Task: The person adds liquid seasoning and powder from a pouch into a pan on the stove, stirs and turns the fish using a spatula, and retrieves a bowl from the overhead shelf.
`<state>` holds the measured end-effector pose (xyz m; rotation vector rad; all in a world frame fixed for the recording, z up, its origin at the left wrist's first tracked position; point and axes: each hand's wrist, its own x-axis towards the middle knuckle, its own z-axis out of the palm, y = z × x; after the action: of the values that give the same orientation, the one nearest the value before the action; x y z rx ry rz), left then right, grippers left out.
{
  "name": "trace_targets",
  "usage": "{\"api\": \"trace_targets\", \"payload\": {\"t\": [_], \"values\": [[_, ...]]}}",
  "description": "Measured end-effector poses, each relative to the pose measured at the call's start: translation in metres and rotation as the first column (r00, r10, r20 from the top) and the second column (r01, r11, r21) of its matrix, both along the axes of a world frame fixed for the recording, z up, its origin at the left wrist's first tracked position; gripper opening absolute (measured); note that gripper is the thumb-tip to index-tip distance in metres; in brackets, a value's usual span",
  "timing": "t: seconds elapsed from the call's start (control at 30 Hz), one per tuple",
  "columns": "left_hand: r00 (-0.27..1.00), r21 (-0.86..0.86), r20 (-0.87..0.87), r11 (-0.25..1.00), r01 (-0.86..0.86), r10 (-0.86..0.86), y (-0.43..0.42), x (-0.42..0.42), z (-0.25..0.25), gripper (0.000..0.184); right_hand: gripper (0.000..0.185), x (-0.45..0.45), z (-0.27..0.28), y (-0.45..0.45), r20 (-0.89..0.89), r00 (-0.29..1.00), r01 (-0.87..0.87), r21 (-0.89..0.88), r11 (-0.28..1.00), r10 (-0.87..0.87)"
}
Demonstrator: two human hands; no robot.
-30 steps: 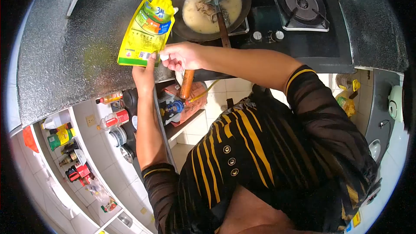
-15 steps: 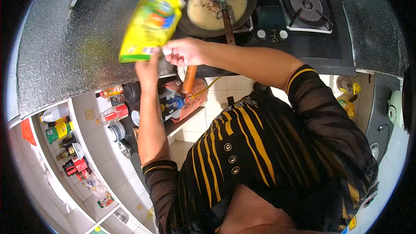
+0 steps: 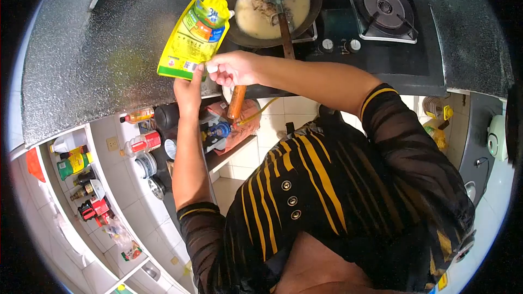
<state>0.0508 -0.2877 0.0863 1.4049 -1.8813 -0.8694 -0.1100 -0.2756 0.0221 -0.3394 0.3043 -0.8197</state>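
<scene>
My left hand [image 3: 188,90] grips the lower edge of a yellow pouch [image 3: 197,35] with a green band, its spout at the upper right pointing toward the wok. My right hand [image 3: 233,69] is closed beside the pouch, with a small white cap [image 3: 212,67] between its fingertips. Below the right hand hangs a brown wooden handle [image 3: 236,102]; how it is held is unclear. The dark wok [image 3: 230,26] contains pale, cloudy liquid [image 3: 299,6] with dark bits. A spatula [image 3: 285,32] rests in it, its handle toward me.
Right of the wok is a gas burner [image 3: 384,6], with two control knobs [image 3: 353,46] near it. The dark counter [image 3: 103,71] extends left. Below it are a red-capped bottle [image 3: 144,142], a blue gas regulator [image 3: 220,129] and shelves with bottles and packets.
The pouch swung up in a blur, then came back down and now appears slightly right of its first position. The wok and burner have shifted slightly in view.
</scene>
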Motion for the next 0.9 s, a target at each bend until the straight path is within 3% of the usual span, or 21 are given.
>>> {"api": "trace_targets", "payload": {"t": [0.07,0.13,0.27,0.33,0.47,0.57,0.6,0.67,0.7,0.73,0.77,0.8,0.87,0.9], "values": [[1.000,-0.033,0.007,0.999,0.011,-0.010,0.009,-0.001,-0.001,0.026,0.018,0.000,-0.002,0.006,0.011,0.999,0.034,-0.009,0.999,-0.034],[0.996,-0.022,-0.092,1.000,-0.003,0.001,0.010,-0.007,0.006,0.027,0.019,-0.003,-0.004,0.002,0.028,0.999,0.045,-0.031,0.999,-0.044],[1.000,-0.051,-0.011,0.999,-0.005,0.004,0.005,0.004,-0.010,0.029,0.017,-0.004,-0.006,0.002,0.054,0.998,0.022,-0.020,1.000,-0.021],[0.998,0.003,-0.064,1.000,-0.007,0.007,0.008,0.006,-0.008,0.029,0.016,-0.002,-0.009,0.010,-0.013,0.999,0.038,0.005,0.999,-0.038],[0.972,0.028,-0.207,0.994,-0.103,0.106,0.004,0.002,0.001,0.028,0.012,-0.003,-0.015,0.010,0.035,0.999,0.039,0.005,0.999,-0.039],[0.990,0.033,-0.035,0.990,-0.137,0.138,-0.002,0.016,-0.019,0.028,0.011,0.002,-0.009,0.025,-0.022,0.997,0.071,0.028,0.997,-0.071],[0.991,-0.009,-0.070,0.993,-0.118,0.117,-0.002,0.019,-0.028,0.027,0.010,0.004,-0.001,0.036,-0.072,0.993,0.095,0.093,0.991,-0.089],[0.986,0.055,-0.115,0.991,-0.118,0.124,0.002,0.021,-0.032,0.026,0.007,0.000,0.003,0.059,-0.047,0.998,0.049,-0.065,0.997,-0.052],[0.985,0.061,-0.119,0.991,-0.118,0.124,0.002,0.021,-0.037,0.026,0.007,-0.001,0.006,0.069,-0.097,0.995,0.023,-0.020,1.000,-0.025],[0.986,0.072,-0.132,0.993,-0.090,0.099,0.001,0.024,-0.046,0.026,0.015,0.004,0.002,0.080,-0.106,0.993,0.061,0.067,0.996,-0.053],[0.987,0.082,-0.140,0.995,-0.064,0.075,0.000,0.030,-0.056,0.026,0.018,0.005,-0.008,0.087,-0.086,0.996,0.014,0.028,1.000,-0.012],[0.995,0.065,0.014,0.993,-0.100,0.099,-0.002,0.037,-0.069,0.027,0.022,0.005,-0.015,0.095,-0.065,0.997,-0.030,-0.012,0.999,0.030],[0.992,0.059,0.087,0.994,-0.092,0.086,0.000,0.043,-0.086,0.027,0.029,0.000,-0.012,0.105,-0.104,0.994,-0.027,0.059,0.998,0.033],[0.995,0.076,0.032,0.992,-0.099,0.097,0.003,0.042,-0.085,0.027,0.030,0.000,-0.016,0.107,-0.087,0.996,-0.018,0.056,0.998,0.023]]}}
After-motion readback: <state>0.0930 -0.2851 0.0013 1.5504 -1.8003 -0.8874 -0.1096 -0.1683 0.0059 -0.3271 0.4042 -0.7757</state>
